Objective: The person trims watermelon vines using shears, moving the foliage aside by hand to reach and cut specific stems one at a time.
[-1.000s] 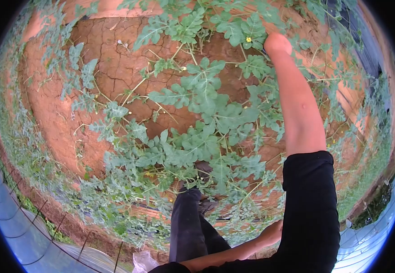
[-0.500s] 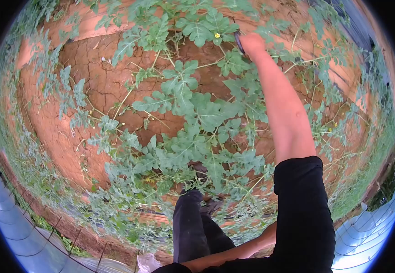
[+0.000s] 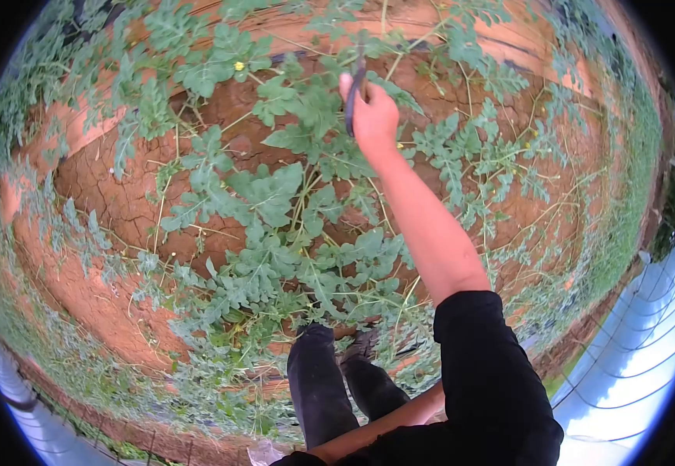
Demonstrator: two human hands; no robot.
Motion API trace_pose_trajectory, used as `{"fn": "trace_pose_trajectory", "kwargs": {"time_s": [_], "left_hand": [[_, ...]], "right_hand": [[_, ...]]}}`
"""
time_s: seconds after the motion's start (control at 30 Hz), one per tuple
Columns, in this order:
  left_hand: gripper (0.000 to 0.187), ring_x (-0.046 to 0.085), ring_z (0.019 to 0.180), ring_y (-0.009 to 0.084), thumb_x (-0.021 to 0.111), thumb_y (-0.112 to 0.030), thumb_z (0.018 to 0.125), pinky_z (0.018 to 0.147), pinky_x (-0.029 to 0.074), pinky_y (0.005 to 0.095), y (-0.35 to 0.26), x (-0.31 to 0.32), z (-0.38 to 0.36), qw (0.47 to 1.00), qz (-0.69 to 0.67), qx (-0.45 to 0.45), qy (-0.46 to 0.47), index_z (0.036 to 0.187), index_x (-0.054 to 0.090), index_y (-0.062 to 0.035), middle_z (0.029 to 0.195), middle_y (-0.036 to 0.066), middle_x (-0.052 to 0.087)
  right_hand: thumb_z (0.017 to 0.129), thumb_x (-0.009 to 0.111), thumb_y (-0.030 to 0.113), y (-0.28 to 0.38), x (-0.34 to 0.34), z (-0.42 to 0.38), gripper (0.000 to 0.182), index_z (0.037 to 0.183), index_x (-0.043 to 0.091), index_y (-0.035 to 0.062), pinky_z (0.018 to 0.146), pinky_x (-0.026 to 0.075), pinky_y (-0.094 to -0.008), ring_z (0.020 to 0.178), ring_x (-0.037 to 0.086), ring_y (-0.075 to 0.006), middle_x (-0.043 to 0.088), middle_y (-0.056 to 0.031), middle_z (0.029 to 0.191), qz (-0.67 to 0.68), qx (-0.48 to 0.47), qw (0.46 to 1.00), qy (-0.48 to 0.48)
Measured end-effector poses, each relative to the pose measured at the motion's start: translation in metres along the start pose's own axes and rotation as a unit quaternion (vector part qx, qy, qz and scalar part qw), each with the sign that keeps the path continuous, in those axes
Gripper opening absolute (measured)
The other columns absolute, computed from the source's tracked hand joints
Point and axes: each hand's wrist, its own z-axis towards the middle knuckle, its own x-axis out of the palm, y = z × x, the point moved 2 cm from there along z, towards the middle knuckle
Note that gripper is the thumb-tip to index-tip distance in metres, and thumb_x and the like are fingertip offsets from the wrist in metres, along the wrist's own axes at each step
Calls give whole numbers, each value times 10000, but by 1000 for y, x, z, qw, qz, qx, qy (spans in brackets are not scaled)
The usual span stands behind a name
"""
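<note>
My right hand [image 3: 376, 118] reaches far out over the vines, its fingers through the dark handles of a pair of scissors [image 3: 350, 107]. The blades point away from me, at the lobed leaves and thin stems of a watermelon plant [image 3: 267, 194]. A blurred leaf lies close to the left of the hand. A small yellow flower [image 3: 239, 66] shows on the vine farther left. My left forearm [image 3: 384, 429] crosses low in front of my body, and the hand at its end is hidden behind my right sleeve.
Cracked reddish soil [image 3: 112, 186] lies under the vines. My dark trouser legs and boots [image 3: 318, 380] stand among the leaves. Pale orange sheeting [image 3: 306, 35] runs across the far side. A film wall with curved ribs [image 3: 625, 349] rises at the lower right.
My right hand has moved left and slightly nearer with the scissors, now over another part of the vine. The view has shifted right, so the yellow flower sits farther left.
</note>
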Motion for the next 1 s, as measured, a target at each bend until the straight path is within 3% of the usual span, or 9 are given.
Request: {"fn": "trace_pose_trajectory", "kwargs": {"time_s": [0.07,0.27,0.5,0.6,0.73,0.83,0.87,0.93,1.0], "left_hand": [[424,552,1110,279,497,-243,949,918,440,391,6,5,3,1000,11,-10,13,1276,467,25,1275,203,540],[418,554,1107,282,501,-243,946,916,441,392,33,3,5,998,29,-44,36,1268,473,22,1267,201,546],[411,556,1104,287,506,-243,943,914,442,392,58,7,-11,995,29,-81,46,1259,481,18,1257,198,552],[408,558,1102,288,509,-243,941,913,443,392,68,8,-17,994,30,-94,51,1256,485,17,1252,197,555],[405,559,1101,291,512,-243,940,912,444,392,78,7,-28,991,33,-116,57,1250,489,15,1246,196,559],[402,560,1099,292,514,-243,938,911,444,392,87,7,-35,989,37,-129,63,1247,493,13,1242,195,562],[401,560,1099,293,515,-243,938,911,444,392,89,7,-37,988,38,-132,64,1245,494,13,1241,194,563],[399,561,1098,294,516,-243,937,910,445,392,94,7,-40,987,41,-138,67,1243,496,12,1238,194,564],[397,562,1097,295,518,-243,936,910,445,392,99,6,-44,986,46,-144,69,1240,498,11,1235,193,566]], "right_hand": [[830,616,594,-34,-20,-3,618,738,629,-17,656,449,-365,638,546,-244,585,-129,674,68,0,992,-106],[823,636,589,-116,-92,14,594,673,574,18,614,428,-333,598,463,-166,525,-58,606,30,103,975,-195],[805,601,632,-150,-106,-46,629,794,626,3,693,474,-408,731,625,-320,633,-198,745,-104,85,991,-12],[798,609,616,-164,-112,-66,597,830,637,20,717,486,-451,791,630,-395,652,-217,802,-95,155,983,5],[808,584,646,-198,-130,-88,634,829,646,15,702,477,-414,738,634,-318,636,-173,736,-68,177,980,-59],[819,611,613,-242,-150,-98,631,725,610,-11,639,487,-365,622,609,-205,557,-85,602,27,285,945,-155],[819,611,613,-257,-153,-100,631,725,610,-11,639,487,-365,622,609,-205,557,-85,602,28,288,944,-158],[818,608,594,-303,-146,-101,621,742,650,-21,682,456,-426,687,589,-326,622,-193,715,167,388,890,-175],[809,588,619,-326,-141,-94,673,797,666,-50,721,469,-431,770,624,-345,644,-219,760,133,395,899,-134]]}}
